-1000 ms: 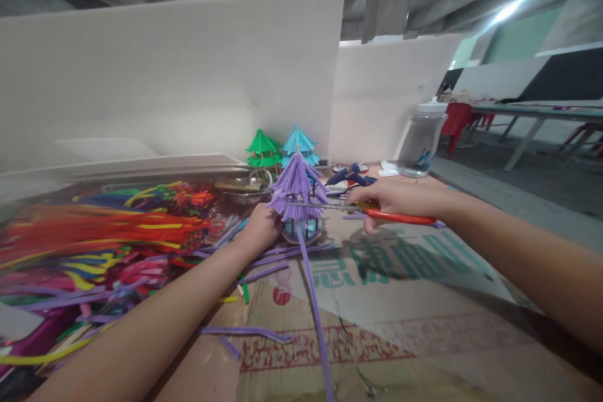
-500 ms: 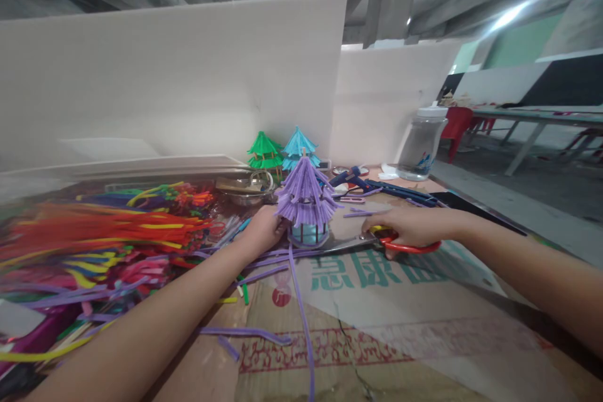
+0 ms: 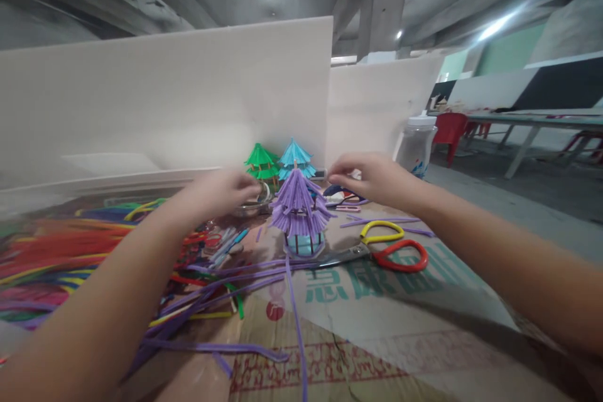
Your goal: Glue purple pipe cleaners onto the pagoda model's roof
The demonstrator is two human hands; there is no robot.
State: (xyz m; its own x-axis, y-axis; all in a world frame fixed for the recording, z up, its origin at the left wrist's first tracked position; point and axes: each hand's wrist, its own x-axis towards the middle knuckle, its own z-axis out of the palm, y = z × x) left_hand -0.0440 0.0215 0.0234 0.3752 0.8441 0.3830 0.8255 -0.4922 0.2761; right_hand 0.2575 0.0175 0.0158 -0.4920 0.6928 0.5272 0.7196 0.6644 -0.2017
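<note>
A small purple pavilion with a two-tiered pipe-cleaner roof (image 3: 301,204) stands upright at the middle of the cardboard. My left hand (image 3: 228,191) is raised to its left, fingers bent and a little apart, with nothing visible in them. On the other side my right hand (image 3: 370,177) hovers in the air, thumb and fingers apart, holding nothing. Neither hand touches the pavilion. Below my right hand lie scissors with one yellow and one red handle loop (image 3: 400,255), blades pointing at the pavilion's base. A long purple pipe cleaner (image 3: 298,326) runs from the base toward me.
Behind stand a green pavilion (image 3: 260,160) and a blue one (image 3: 295,157). Piles of coloured pipe cleaners (image 3: 70,245) cover the left side. A metal bowl (image 3: 252,208) sits behind my left hand, and a clear water bottle (image 3: 414,144) stands at the back right.
My right hand has let go of the scissors and risen up and back. My left hand has left the pavilion's side and lifted to the left. The scissors now lie on the cardboard.
</note>
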